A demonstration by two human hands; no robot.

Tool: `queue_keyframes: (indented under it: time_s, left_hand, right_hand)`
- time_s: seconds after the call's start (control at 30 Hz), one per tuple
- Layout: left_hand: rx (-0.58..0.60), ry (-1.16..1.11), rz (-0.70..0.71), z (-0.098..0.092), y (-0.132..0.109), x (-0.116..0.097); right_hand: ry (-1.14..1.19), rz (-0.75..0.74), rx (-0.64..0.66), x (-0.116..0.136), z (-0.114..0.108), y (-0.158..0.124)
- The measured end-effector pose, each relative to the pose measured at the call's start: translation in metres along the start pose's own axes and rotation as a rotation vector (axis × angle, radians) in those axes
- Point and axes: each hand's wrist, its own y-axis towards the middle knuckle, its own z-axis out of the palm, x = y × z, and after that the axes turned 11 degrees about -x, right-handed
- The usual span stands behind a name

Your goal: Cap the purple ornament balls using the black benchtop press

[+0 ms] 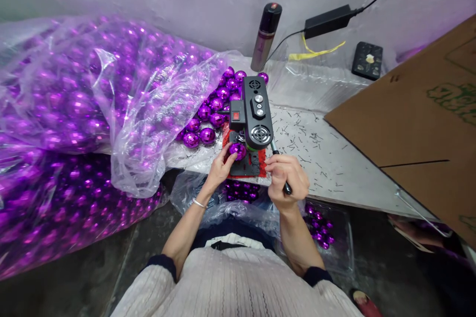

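My left hand (pixel 220 167) pinches a shiny purple faceted ball (pixel 237 150) between thumb and fingers, at the front of a small black bench machine (pixel 256 109). My right hand (pixel 287 181) is wrapped round the black-gripped lever (pixel 274 146) on the machine's right side. A red switch (pixel 235 115) sits on a box at the machine's left. Its dark base plate (pixel 243 167) stands on a red mat (pixel 262 161). Just left of the machine, several loose purple balls (pixel 207 135) lie on the table. The contact between ball and machine is partly hidden.
A large clear plastic bag (pixel 92 84) full of purple balls covers the left side. Behind the machine stand a spray can (pixel 266 37) and a black power adapter (pixel 327 21). Small dark scraps (pixel 314 137) litter the white table (pixel 334 168). A cardboard box (pixel 416 119) blocks the right.
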Motion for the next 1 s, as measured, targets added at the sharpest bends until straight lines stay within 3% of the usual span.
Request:
queue_keyframes:
  time_s: [0.23, 0.37, 0.5, 0.7, 0.83, 1.0]
  left_hand:
    - [0.046, -0.052, -0.101, -0.006, 0.005, 0.002]
    - [0.043, -0.045, -0.079, -0.004, 0.005, 0.003]
    - [0.051, 0.03, 0.02, 0.003, 0.002, 0.001]
    - [0.069, 0.211, 0.312, 0.007, 0.001, -0.009]
    - [0.066, 0.266, 0.357, 0.011, 0.0, -0.009]
    - [-0.018, 0.236, 0.402, 0.028, -0.004, 0.011]
  right_hand:
    - [-0.006, 0.001, 0.013, 0.0, -0.001, 0.001]
    - [-0.017, -0.006, 0.015, 0.0, -0.001, 0.001]
    - [-0.028, -0.01, 0.018, -0.001, -0.001, -0.001]
    - [-0.009, -0.001, 0.024, -0.001, -0.002, -0.001]
    - [-0.005, -0.006, 0.038, 0.001, -0.003, 0.002]
    - [-0.016, -0.01, 0.033, -0.001, -0.004, -0.001]
